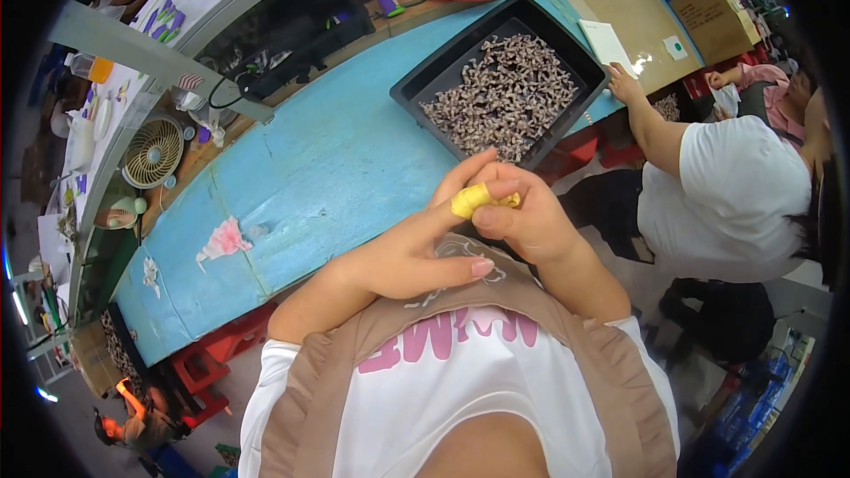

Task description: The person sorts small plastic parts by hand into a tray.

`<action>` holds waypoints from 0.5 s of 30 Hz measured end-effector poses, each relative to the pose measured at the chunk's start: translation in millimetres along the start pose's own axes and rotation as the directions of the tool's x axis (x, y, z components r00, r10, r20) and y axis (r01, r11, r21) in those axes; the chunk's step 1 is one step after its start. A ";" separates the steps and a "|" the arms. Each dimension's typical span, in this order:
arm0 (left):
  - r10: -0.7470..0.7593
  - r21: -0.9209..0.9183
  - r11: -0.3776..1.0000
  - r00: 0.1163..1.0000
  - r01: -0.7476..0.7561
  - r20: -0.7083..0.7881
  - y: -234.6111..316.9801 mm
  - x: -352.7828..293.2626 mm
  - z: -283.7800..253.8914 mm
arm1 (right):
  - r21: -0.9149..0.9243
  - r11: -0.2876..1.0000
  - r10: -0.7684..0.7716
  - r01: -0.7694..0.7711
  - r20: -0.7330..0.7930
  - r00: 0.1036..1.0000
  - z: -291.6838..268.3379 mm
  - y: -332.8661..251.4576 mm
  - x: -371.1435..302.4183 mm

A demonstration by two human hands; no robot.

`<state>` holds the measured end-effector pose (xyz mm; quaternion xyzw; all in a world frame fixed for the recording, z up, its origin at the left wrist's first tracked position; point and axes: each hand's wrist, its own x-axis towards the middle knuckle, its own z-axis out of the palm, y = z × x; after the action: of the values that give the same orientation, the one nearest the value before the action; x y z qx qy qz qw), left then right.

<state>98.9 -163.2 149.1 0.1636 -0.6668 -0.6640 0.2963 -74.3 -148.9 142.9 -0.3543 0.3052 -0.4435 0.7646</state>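
Both my hands meet in front of my apron, just short of the black tray (416, 93). A yellow tape-like wrap (469, 201) goes round one finger of my left hand (416, 243). The left thumb stretches out, apart from the wrapped finger. My right hand (531, 217) closes round that finger, its thumb bent against the wrap and a loose yellow end showing by its fingers. Whether the wrap is tape or a finger cover I cannot tell. Many small, knobbly grey-brown pieces (505, 93) lie heaped in the tray.
The tray rests on a long blue-topped table (336, 159). A crumpled pink-and-white tissue (227, 239) lies on its left part. Fans (152, 150) stand along the left. To the right, a co-worker in a white shirt (726, 186) reaches toward a white pad (609, 46). Red stools (199, 367) stand below the table.
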 end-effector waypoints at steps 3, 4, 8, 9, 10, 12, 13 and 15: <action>-0.050 -0.327 0.943 0.998 0.060 0.040 -6.2 4.0 1.3 | 0.000 1.000 0.004 -0.004 -0.067 0.998 1.6 -6.7 -5.2; -0.064 -0.330 0.941 0.997 0.071 0.032 -5.8 4.4 4.6 | 0.012 1.000 0.016 -0.015 -0.064 0.998 0.5 -5.9 -7.4; -0.223 -0.662 0.731 0.975 0.167 0.000 8.7 16.1 12.0 | 0.081 0.996 -0.030 0.032 -0.016 0.999 -9.6 -5.1 -15.0; -0.206 -0.694 0.705 0.979 0.147 -0.002 5.8 15.4 12.5 | 0.064 0.993 -0.102 0.102 -0.008 0.995 -8.1 -6.0 -17.3; -0.190 -0.724 0.678 0.982 0.129 -0.003 3.8 15.0 13.3 | 0.048 0.984 -0.173 0.173 0.000 0.985 -6.6 -6.8 -19.5; -0.165 -0.763 0.636 0.986 0.117 0.015 2.1 15.7 15.9 | 0.031 0.982 -0.185 0.187 -0.043 0.982 -2.7 -7.8 -22.5; -0.137 -0.799 0.592 0.990 0.105 0.028 1.5 15.9 16.7 | 0.012 0.980 -0.196 0.198 -0.084 0.977 -1.1 -7.2 -23.6; -0.134 -0.809 0.576 0.990 0.119 0.050 0.5 17.5 16.8 | -0.056 0.972 -0.233 0.228 -0.101 0.967 0.7 -5.0 -25.1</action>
<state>75.2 -160.7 153.7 0.0633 -0.2757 -0.9125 0.2956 -86.6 -128.0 151.2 -0.3798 0.3123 -0.5409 0.6824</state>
